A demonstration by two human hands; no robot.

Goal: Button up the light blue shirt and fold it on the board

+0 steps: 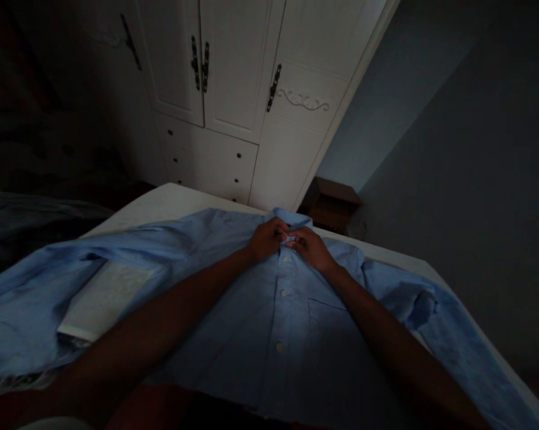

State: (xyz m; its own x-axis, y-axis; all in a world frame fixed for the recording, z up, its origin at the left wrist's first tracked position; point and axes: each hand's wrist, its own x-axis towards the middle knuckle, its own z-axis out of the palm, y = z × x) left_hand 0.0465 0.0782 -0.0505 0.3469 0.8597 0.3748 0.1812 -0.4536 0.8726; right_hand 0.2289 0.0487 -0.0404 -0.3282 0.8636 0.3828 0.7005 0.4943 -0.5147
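Note:
A light blue button-up shirt lies front side up, its collar at the far end and its sleeves spread to both sides. Just below the collar, my left hand pinches the front edge of the shirt. My right hand meets it there, fingers closed on the same part of the placket. The fingertips hide whatever button or buttonhole is between them. Further down the placket, several small white buttons run in a line. A chest pocket sits partly beneath my right forearm.
The shirt rests on a pale table. Beyond it stands a white wardrobe with dark handles and drawers. A brown wooden cabinet is by the wall. Dark fabric lies to the left. The room is dim.

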